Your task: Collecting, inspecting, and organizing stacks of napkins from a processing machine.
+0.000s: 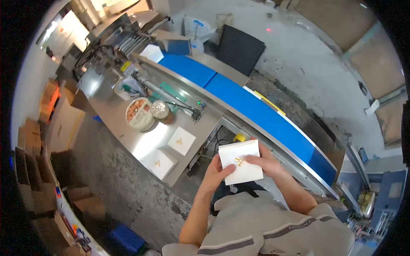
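I hold a square stack of white paper napkins (245,174) in front of my body, a small gold print facing up. My left hand (214,174) grips its left side, thumb lying on the top face. On the opposite side my right hand (269,161) is closed around the edge, its thumb beside the gold print. The fingers beneath the stack are mostly hidden. To the left, a white napkin stack (181,147) and a thicker napkin stack (164,170) lie on the steel table (113,126), both with similar gold prints.
A blue conveyor belt (252,110) runs diagonally beyond my hands. On the table stand a round printed tub (140,114) and a foil-topped round container (161,112), near a metal rod with cables. Cardboard boxes (32,138) stand far left; a black panel (240,50) leans behind the belt.
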Available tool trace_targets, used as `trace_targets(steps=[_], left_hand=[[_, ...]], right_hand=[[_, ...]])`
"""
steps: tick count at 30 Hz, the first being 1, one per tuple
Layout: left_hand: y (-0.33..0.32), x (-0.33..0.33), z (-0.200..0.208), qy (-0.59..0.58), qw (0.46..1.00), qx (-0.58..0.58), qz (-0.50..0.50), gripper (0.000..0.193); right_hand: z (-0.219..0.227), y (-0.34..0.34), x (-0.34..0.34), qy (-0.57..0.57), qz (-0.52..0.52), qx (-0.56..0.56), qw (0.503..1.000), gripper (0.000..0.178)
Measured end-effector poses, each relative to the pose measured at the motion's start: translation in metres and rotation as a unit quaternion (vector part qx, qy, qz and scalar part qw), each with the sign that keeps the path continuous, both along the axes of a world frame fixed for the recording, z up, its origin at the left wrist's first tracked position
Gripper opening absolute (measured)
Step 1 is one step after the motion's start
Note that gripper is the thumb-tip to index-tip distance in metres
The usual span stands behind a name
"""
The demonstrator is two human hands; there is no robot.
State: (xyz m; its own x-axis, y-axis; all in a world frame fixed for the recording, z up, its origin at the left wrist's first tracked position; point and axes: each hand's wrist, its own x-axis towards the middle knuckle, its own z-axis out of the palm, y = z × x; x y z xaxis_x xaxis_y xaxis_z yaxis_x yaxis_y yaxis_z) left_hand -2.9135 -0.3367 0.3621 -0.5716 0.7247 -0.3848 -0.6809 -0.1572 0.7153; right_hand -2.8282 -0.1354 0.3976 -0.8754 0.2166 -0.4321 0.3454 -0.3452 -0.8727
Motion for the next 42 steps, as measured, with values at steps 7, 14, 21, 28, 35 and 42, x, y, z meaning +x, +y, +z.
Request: trace_targets(steps=[7, 14, 21, 28, 35, 42], left_hand=[[0.013, -0.011, 0.021, 0.044, 0.996, 0.013, -0.075, 0.062], [0.034, -0.040, 0.002, 0.027, 0.998, -0.012, -0.062, 0.062], [0.015, -0.088, -0.035, 0.000, 0.980, -0.167, 0.105, 0.057], [-0.010, -0.038, -0.098, -0.032, 0.916, -0.363, 0.169, 0.055], [-0.019, 0.016, -0.113, -0.104, 0.873, -0.445, 0.171, 0.052], [-0.004, 0.012, -0.104, -0.156, 0.847, -0.488, 0.145, 0.051]], right_hand=[[0.007, 0.017, 0.017, 0.041, 0.010, -0.054, 0.998, 0.104], [-0.008, 0.039, -0.016, -0.004, -0.045, -0.070, 0.997, 0.098], [-0.004, 0.106, -0.165, 0.088, -0.141, -0.184, 0.969, 0.071], [-0.103, 0.129, -0.427, 0.130, -0.176, -0.203, 0.955, 0.064], [-0.182, 0.068, -0.614, 0.117, -0.192, -0.268, 0.937, 0.087], [-0.246, 0.022, -0.658, 0.031, -0.300, -0.036, 0.953, 0.083]])
